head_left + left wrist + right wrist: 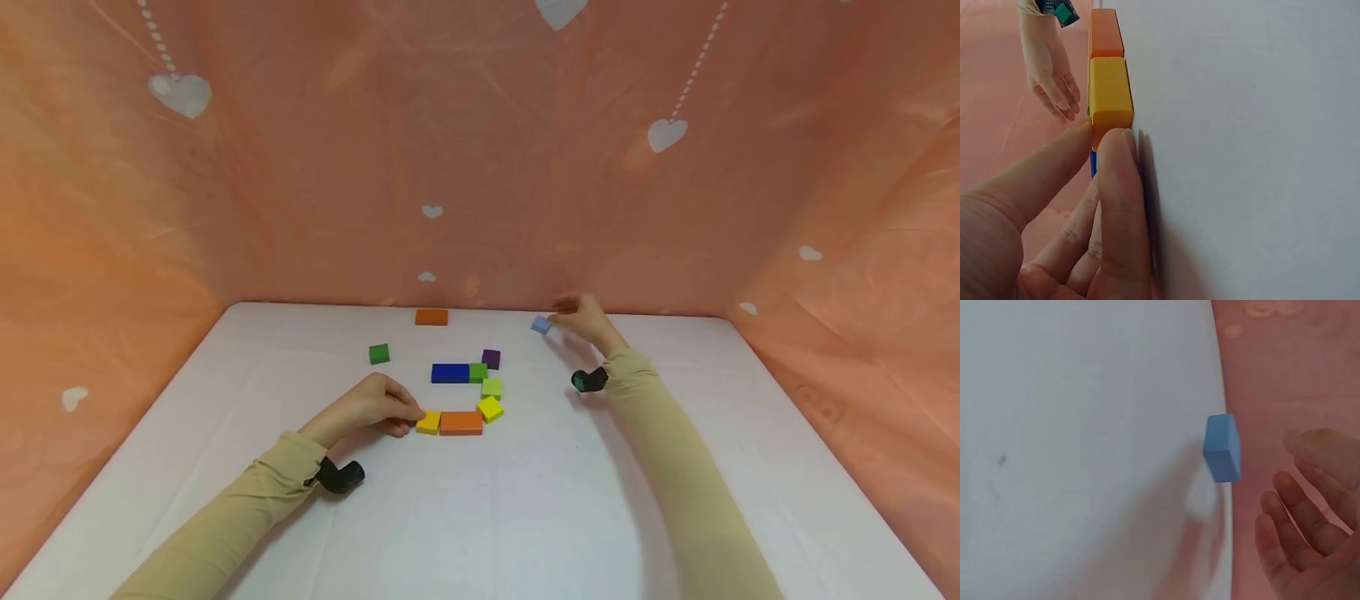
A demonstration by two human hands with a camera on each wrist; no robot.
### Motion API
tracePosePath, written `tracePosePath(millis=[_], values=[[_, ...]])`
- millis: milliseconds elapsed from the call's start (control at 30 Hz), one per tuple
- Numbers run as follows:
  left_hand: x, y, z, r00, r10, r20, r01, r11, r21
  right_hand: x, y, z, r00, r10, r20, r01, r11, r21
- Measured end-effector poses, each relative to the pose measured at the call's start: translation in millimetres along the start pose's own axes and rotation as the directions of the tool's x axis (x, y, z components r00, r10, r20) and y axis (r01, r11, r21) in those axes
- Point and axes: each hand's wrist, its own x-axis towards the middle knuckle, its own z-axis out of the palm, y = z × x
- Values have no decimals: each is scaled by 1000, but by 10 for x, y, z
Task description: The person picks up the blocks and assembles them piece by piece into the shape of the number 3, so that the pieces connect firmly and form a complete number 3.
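Observation:
My left hand (378, 404) pinches the near end of an amber-yellow block (428, 422) between thumb and finger. That block butts against a longer orange block (461, 423), as the left wrist view also shows. At the back right, my right hand (583, 321) is beside a light blue block (541, 325). In the right wrist view its fingers (1300, 525) are loosely bent and apart from the blue block (1222, 449). From the orange block's right end, a bright yellow block (491, 409), a lime block (492, 388), a green block (477, 372) and a long blue block (450, 373) curve back leftward.
A purple block (491, 359) lies at the curve's back corner. Farther off are a loose green block (379, 354) and an orange block (432, 317) near the far edge. Peach cloth with hearts (495, 167) surrounds the white table (487, 517) at the back and sides.

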Motion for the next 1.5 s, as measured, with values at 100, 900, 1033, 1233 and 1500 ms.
tracePosePath(millis=[100,900,1033,1233,1500], values=[[-16,3,4,1000,-1,3,1,1000,1,-9,34,39,999,33,-17,-33,999,-1],[-9,20,-7,1000,-11,-9,11,1000,-10,56,53,239,991,131,22,-131,991,-17],[-9,18,3,1000,-16,-17,16,1000,-2,55,43,258,993,117,6,-116,992,-53],[-12,21,13,1000,-13,-19,13,1000,-2,64,34,279,995,94,-13,-95,993,-75],[-25,21,6,1000,3,-17,-3,1000,-7,95,-140,388,995,100,20,-98,994,-56]])
